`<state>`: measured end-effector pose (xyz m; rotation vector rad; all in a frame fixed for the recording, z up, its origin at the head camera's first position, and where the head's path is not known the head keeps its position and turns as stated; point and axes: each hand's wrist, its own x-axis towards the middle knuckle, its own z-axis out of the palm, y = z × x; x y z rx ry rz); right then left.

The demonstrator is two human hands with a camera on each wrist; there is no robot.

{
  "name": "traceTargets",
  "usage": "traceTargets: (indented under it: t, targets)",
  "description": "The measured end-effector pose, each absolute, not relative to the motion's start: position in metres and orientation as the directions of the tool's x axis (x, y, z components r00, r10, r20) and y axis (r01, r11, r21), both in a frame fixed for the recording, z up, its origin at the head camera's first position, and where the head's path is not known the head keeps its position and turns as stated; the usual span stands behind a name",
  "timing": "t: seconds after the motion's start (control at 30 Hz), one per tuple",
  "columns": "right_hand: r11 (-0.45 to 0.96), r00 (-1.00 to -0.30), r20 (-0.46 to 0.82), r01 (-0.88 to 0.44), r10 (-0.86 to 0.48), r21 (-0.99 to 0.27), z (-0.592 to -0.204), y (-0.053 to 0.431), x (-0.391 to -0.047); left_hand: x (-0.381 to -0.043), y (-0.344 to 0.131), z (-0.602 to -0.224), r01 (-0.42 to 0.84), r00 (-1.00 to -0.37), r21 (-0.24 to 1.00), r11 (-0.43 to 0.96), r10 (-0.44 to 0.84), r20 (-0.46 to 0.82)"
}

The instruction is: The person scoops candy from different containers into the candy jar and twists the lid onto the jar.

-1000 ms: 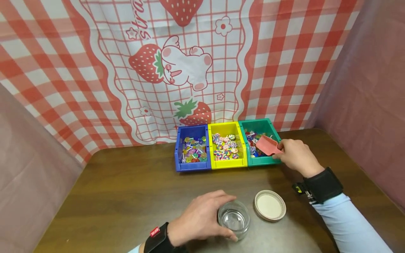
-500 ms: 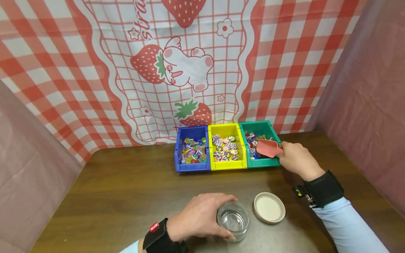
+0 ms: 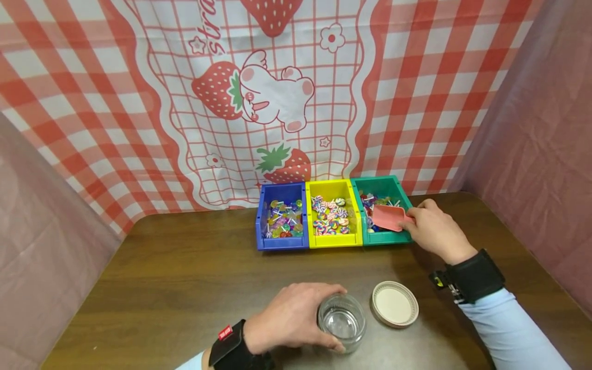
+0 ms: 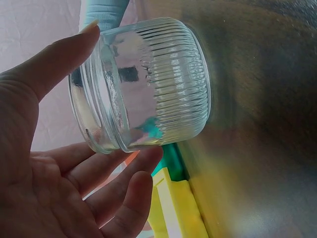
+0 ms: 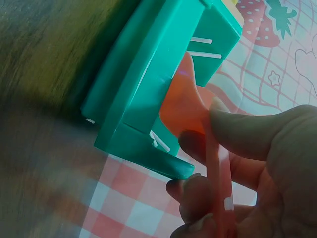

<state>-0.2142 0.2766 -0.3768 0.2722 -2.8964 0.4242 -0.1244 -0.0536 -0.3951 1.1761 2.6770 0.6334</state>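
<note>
My right hand (image 3: pixel 437 229) pinches the handle of a small pink scoop (image 3: pixel 387 217) between thumb and fingers. The scoop's blade lies inside the green bin (image 3: pixel 385 238), over small wrapped-looking colourful candies with white sticks. In the right wrist view the pink scoop (image 5: pixel 185 101) crosses the green bin's rim (image 5: pixel 148 94). Near the front of the table, my left hand (image 3: pixel 296 316) holds a clear ribbed glass jar (image 3: pixel 343 322), thumb on one side and fingers on the other. The glass jar (image 4: pixel 163 84) stands upright with nothing in it.
A cream lid (image 3: pixel 394 304) lies on the table right of the jar. Left of the green bin, joined in a row, are a yellow bin (image 3: pixel 335 240) of swirl lollipops and a blue bin (image 3: pixel 282 243) of clear coloured lollipops. A strawberry-print cloth (image 3: pixel 296 92) hangs behind.
The pink scoop has shifted slightly left and its blade has turned flatter in the green bin. My left hand and the glass jar have hardly moved.
</note>
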Motion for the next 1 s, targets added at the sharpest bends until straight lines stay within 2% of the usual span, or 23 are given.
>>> traceTargets:
  t: [0.3, 0.67, 0.87, 1.0]
  targets:
    - [0.948, -0.977, 0.168, -0.173, -0.131, -0.267, -0.378, 0.275, -0.214, -0.123, -0.051, -0.399, 0.669, -0.688, 0.421, 0.612, 0.725, 0.039]
    - [0.953, -0.969, 0.218, -0.169, -0.114, -0.251, -0.375, 0.277, -0.209, -0.124, -0.049, -0.402, 0.654, -0.691, 0.447, 0.611, 0.722, 0.026]
    - [0.970, -0.958, 0.281, -0.119, -0.057, -0.210, -0.379, 0.273, -0.206, -0.125, -0.047, -0.403, 0.619, -0.685, 0.523, 0.586, 0.729, -0.008]
    - [0.979, -0.914, 0.392, -0.165, -0.107, -0.117, -0.378, 0.264, -0.214, -0.128, -0.049, -0.401, 0.565, -0.699, 0.587, 0.579, 0.714, -0.031]
